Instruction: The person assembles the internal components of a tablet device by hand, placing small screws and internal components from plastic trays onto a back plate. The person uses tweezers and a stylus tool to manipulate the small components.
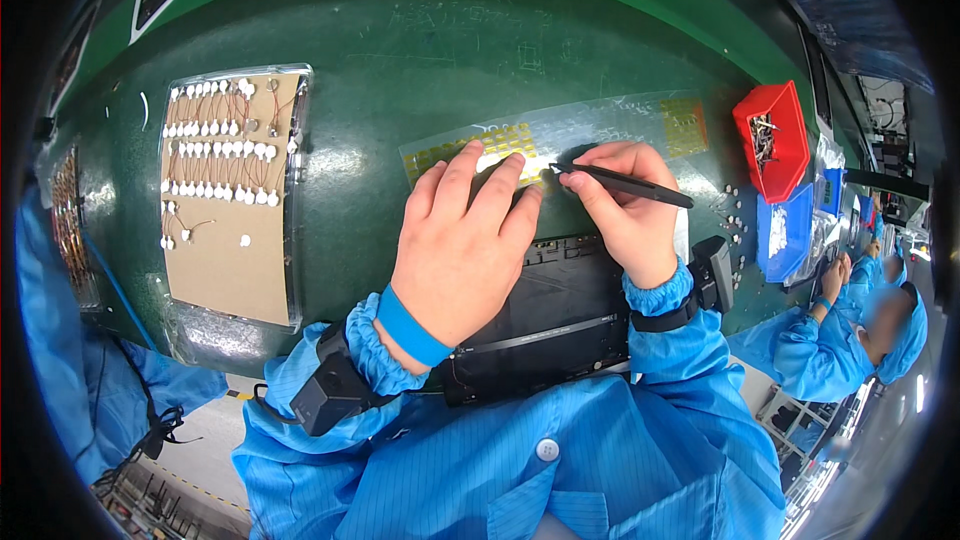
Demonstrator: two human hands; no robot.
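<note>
The left hand (pixel 462 245) lies flat, palm down, near the middle of the green bench (pixel 400 60). Its fingers are extended and held close together, and the fingertips press on a clear film sheet (pixel 590 125) that carries rows of small yellow stickers (pixel 470 148). The heel of the hand rests over a black flat device (pixel 560 305) lying at the near edge of the bench.

The right hand (pixel 630 210) pinches black tweezers (pixel 625 183) between thumb and forefinger, the other fingers curled beneath. The tweezer tip points left and meets the sheet just beside the left fingertips. Whether a sticker sits in the tip cannot be made out at this scale.

Progress, as judged: the left block of stickers appears largely intact, and a second yellow patch (pixel 685 127) toward the sheet's far right end looks untouched. No sticker can be seen placed on the device, so most of the work seems to remain.

Toward the left end of the bench, a clear tray (pixel 235 195) holds a brown card with rows of small white parts. These fill its upper half, while the lower half is bare. At the right end stand a red bin (pixel 775 135) and a blue bin (pixel 785 230). Beyond them, another person in a blue coat (pixel 830 350) works.
</note>
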